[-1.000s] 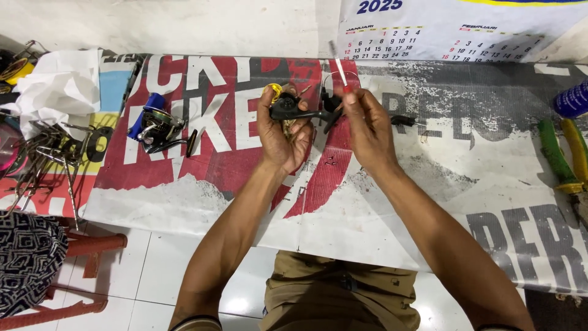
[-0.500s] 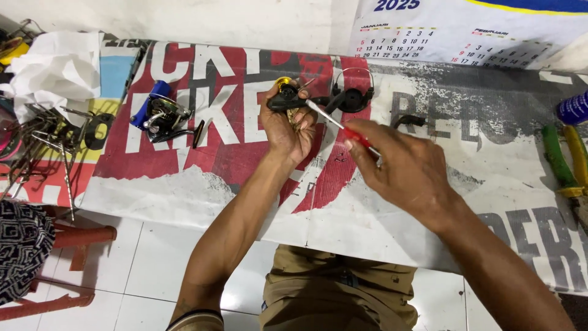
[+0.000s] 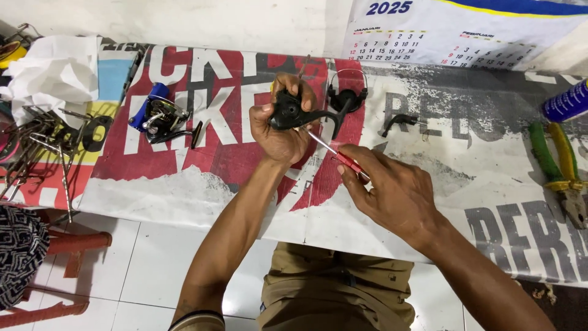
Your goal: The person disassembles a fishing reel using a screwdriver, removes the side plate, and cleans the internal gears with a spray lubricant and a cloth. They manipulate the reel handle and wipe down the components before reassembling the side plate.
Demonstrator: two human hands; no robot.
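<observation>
Black plastic fishing-reel body (image 3: 293, 111) with a curved stem sits above the red-and-white printed banner (image 3: 202, 135) covering the desk, the left hand (image 3: 278, 125) wrapping its fingers (image 3: 304, 92) tightly around it. The right hand (image 3: 392, 193) pinches a thin red-handled screwdriver (image 3: 335, 156) between closed fingers, its metal tip touching the reel body's underside. A blue and silver reel (image 3: 156, 116) lies to the left, a black reel part (image 3: 347, 95) just behind, and green-and-yellow-handled pliers (image 3: 560, 171) far right.
</observation>
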